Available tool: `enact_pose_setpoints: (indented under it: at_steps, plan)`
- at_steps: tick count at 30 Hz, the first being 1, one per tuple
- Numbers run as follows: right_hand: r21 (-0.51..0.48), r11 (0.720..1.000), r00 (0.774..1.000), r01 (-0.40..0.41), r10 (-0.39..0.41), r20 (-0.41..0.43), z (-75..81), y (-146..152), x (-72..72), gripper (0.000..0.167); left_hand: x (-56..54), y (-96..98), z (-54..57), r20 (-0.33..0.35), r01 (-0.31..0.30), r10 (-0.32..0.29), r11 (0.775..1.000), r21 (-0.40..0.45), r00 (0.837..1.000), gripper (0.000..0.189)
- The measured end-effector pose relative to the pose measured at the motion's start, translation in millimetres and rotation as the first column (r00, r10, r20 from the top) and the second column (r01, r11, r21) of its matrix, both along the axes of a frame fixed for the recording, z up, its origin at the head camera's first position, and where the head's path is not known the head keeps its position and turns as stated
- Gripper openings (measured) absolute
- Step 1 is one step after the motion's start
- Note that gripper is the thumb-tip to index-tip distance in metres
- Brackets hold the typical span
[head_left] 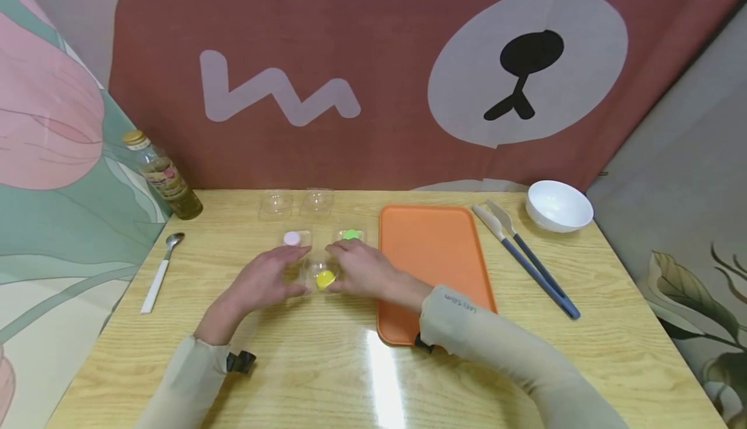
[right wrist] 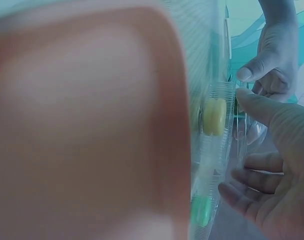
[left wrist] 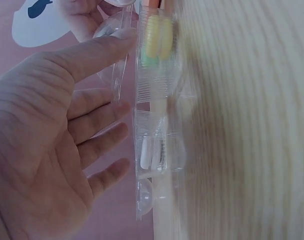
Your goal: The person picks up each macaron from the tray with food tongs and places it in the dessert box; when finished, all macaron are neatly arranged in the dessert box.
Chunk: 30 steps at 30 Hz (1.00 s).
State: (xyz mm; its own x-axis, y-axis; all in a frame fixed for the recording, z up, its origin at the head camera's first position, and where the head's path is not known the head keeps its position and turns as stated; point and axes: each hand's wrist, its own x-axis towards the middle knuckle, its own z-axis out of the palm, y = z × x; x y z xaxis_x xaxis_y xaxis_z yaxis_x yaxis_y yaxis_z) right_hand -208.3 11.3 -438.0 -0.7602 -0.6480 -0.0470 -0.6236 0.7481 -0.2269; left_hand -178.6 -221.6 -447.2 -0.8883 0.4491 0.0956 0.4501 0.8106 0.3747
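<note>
A clear plastic dome lid (right wrist: 257,131) is held between both hands, just above a small clear box with a yellow macaron (head_left: 325,278). My left hand (head_left: 270,278) grips the lid's left side, its thumb by the near edge. On the opposite side my right hand (head_left: 364,269) grips the lid as well, its thumb also near. In the left wrist view a thin gap shows between the lid's rim (left wrist: 123,60) and the ribbed box. Behind stand two more clear boxes, one with a pale pink macaron (head_left: 292,238), the other with a green macaron (head_left: 351,234), partly hidden by the right hand.
Two clear lids (head_left: 276,203) lie at the table's back. An orange tray (head_left: 428,241) sits right of the boxes. Farther right are two blue-handled spreaders (head_left: 533,264) and a white bowl (head_left: 559,206). On the left are a spoon (head_left: 160,277) and a glass bottle (head_left: 169,183).
</note>
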Motion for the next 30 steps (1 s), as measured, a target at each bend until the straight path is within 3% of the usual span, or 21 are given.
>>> enact_pose_setpoints:
  at_steps: [4, 19, 30]
  plan:
    - [0.016, 1.0, 0.999, -0.014, 0.014, -0.03, -1.2, -1.0, 0.8, 0.086, 0.1, -0.3, -1.6, -0.005, 0.004, -0.004, 1.0, -0.014, 1.0, 0.079]
    - [0.059, 0.998, 0.998, -0.023, 0.027, -0.063, -6.0, -2.8, 1.7, 0.073, 0.8, 2.2, -1.6, 0.085, -0.031, 0.036, 0.998, -0.062, 0.996, 0.08]
    - [0.079, 0.996, 0.996, -0.036, 0.043, -0.078, -4.9, -4.7, 2.5, 0.073, 0.0, 2.1, -3.1, 0.15, -0.036, 0.041, 0.999, -0.038, 0.988, 0.078]
